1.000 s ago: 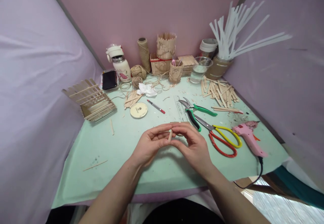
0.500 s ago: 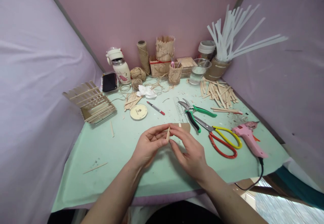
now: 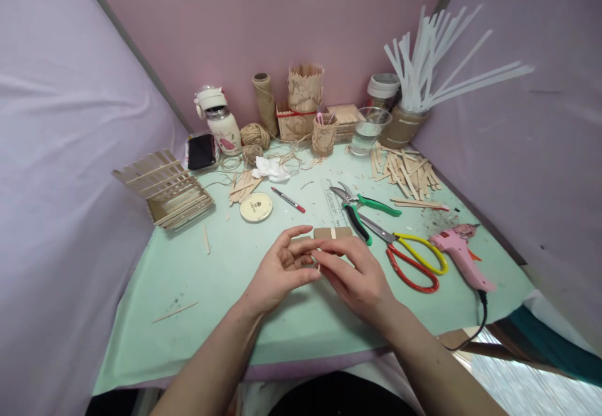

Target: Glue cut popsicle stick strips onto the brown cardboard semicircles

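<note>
Near the front middle of the table, my left hand [image 3: 279, 272] and my right hand [image 3: 357, 275] meet at the fingertips. A small wooden stick piece [image 3: 319, 268], seen almost end on, is between them. My left thumb and fingers touch it from the left, the other left fingers curved and partly spread. The right fingertips pinch it and hide most of it. Just behind the hands lies a brown cardboard piece [image 3: 345, 233] with a pale strip on it.
Pruning shears [image 3: 360, 209], scissors [image 3: 399, 240] and a pink glue gun [image 3: 461, 250] lie to the right. A slatted wooden box [image 3: 176, 199] stands left. Behind are a pen [image 3: 288, 199], round lid [image 3: 256, 207], loose sticks [image 3: 407, 171] and a water cup [image 3: 369, 132].
The wooden piece has turned from upright and visible to mostly hidden in the fingers. My left index finger has lifted away, and my right fingers have closed further over the piece.
</note>
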The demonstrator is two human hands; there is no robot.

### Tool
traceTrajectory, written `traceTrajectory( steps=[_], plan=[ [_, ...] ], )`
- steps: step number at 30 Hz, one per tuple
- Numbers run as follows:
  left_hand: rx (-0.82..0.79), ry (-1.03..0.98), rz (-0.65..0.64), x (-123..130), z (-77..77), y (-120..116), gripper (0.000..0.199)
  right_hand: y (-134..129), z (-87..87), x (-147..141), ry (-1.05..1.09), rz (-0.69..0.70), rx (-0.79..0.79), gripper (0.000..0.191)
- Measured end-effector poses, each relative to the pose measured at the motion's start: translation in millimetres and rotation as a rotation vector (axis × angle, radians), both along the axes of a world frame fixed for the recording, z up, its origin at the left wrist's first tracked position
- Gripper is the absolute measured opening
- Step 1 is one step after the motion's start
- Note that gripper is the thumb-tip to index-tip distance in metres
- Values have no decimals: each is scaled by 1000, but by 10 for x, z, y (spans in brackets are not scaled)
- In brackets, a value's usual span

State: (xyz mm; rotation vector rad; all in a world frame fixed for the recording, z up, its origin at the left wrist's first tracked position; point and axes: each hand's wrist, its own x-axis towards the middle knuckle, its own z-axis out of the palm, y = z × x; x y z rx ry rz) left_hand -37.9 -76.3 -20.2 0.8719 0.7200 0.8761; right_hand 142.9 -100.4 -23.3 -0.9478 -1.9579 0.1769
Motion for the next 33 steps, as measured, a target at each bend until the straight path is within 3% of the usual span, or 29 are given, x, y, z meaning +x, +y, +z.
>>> traceTrajectory(
  steps=[6,16,23,27,30,31,33],
  plan=[
    [15,48,-24,2,-2,8,68,3,-82,30,-24,0,115,40],
    [37,93,-39,1,17,3,69,-31,-82,35,0,20,53,42],
    [67,95,-21,-16,-19,-4,66,-75,-9,30,-49,33,-12,57],
    [104,5,88,-55,-8,20,62,-117,85,279,-93,-207,-50,57],
    [97,-49,212,-101,39,57,59,-148,58,739,-96,-468,-70,40],
    [100,-73,235,-119,54,69,59,-170,25,929,-118,-610,-101,34],
    [98,-120,268,-154,75,89,60,-234,-64,1310,-232,-813,-219,39]
  ],
)
